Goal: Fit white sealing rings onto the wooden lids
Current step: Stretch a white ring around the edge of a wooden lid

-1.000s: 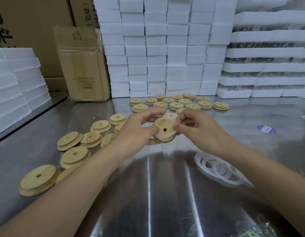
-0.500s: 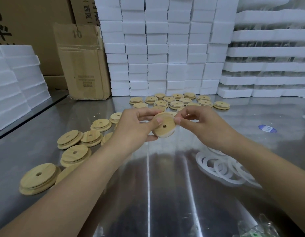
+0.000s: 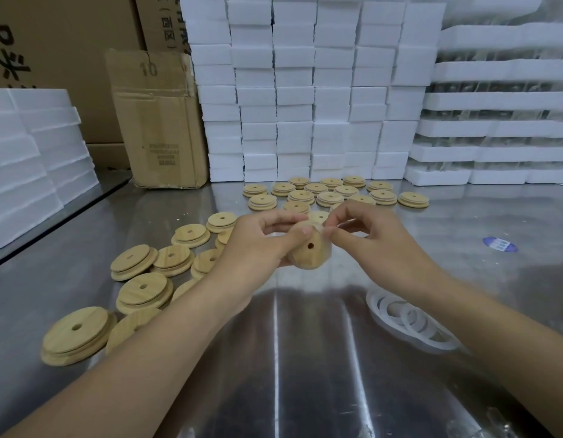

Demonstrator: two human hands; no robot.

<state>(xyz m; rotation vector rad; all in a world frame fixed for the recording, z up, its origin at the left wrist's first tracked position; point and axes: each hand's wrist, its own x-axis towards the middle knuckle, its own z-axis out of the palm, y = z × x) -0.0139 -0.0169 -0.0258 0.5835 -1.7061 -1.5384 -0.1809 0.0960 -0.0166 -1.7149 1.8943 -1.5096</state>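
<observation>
My left grip [image 3: 258, 245] holds a wooden lid [image 3: 308, 251] above the desk [image 3: 305, 358] middle; my right grip [image 3: 368, 238] pinches its white ring [image 3: 327, 245] (partly seated, I judge). Far-edge lids [image 3: 329, 197] look done; bare lids [image 3: 144, 290] wait left.

Single head-worn wide-angle view, forward and downward, close over the steel table [image 3: 495, 279]

The steel table [image 3: 305, 358] bears wooden lids [image 3: 144, 287] — and white rings [image 3: 404, 318] (overlapping).

Bare left hand [image 3: 258, 248] and right hand [image 3: 379, 245]
</observation>
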